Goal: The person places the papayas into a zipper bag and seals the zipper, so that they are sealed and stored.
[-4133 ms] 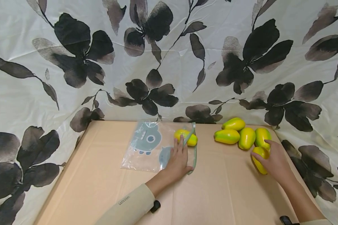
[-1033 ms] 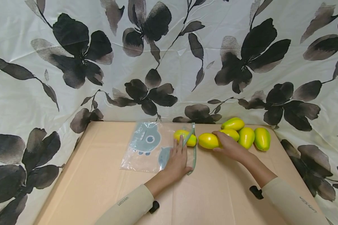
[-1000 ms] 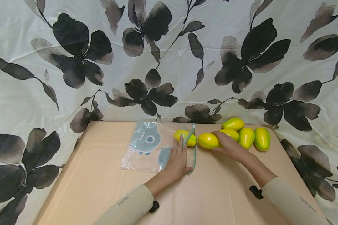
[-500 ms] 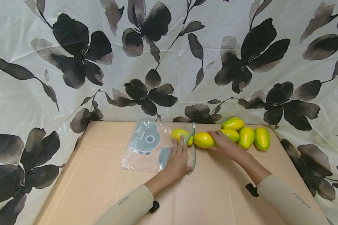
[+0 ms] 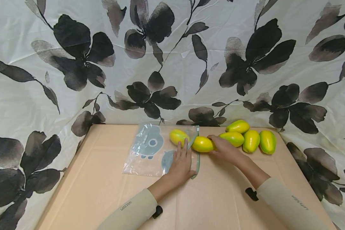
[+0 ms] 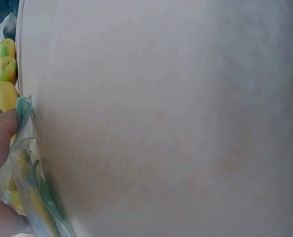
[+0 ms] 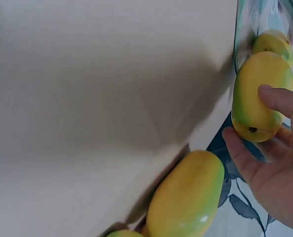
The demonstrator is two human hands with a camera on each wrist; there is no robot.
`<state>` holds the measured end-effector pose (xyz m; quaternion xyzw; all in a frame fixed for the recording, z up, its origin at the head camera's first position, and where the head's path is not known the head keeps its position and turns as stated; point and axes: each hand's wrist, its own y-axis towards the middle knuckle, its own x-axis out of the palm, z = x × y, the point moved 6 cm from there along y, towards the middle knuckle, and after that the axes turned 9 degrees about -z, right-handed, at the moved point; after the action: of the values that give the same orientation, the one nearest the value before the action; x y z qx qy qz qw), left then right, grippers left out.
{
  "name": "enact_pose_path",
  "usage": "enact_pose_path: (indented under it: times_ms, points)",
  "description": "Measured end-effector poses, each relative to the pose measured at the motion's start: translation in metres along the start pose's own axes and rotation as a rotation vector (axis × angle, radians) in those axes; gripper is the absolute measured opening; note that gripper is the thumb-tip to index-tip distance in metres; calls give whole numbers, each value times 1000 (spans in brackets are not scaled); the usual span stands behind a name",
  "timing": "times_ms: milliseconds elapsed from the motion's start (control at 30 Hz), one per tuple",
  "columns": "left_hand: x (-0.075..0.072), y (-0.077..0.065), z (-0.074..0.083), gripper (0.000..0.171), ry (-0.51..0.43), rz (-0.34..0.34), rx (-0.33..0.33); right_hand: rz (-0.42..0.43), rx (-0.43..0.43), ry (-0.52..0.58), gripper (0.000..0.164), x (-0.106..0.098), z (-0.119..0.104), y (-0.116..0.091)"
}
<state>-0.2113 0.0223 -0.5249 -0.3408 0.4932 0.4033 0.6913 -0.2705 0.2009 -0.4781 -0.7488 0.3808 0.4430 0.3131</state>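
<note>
In the head view my left hand [image 5: 179,163] lies on a clear plastic zip bag [image 5: 143,159] printed with blue cartoon figures, its fingers fairly straight and its thumb beside the green-edged opening. One yellow-green toy mango [image 5: 177,136] is inside the bag, partly behind the left fingertips. My right hand [image 5: 225,148] holds a second mango [image 5: 202,144] by its right end, and that mango's front end is in the bag's mouth. In the right wrist view the thumb and fingers of my right hand [image 7: 279,163] grip this mango [image 7: 265,94]. The left wrist view shows the left hand [image 6: 0,143] only partly.
Several more mangoes lie clustered at the back right, among them the rightmost mango [image 5: 267,142]. The tan board [image 5: 212,195] carries everything and ends at a back edge against a floral cloth [image 5: 161,64].
My right hand has brought a mango from the right-hand cluster leftward to the bag's mouth and partly in. The mango inside has shifted left. My left hand has stayed in place.
</note>
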Motion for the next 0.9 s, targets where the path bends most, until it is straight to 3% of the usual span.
enact_pose_path:
  times_ms: [667, 900]
  points:
    - [-3, -2, 3, 115, 30, 17, 8, -10, 42, 61, 70, 20, -10, 22]
    - [-2, -2, 3, 113, 63, 1, 0, -16, 14, 80, 63, 21, -12, 25]
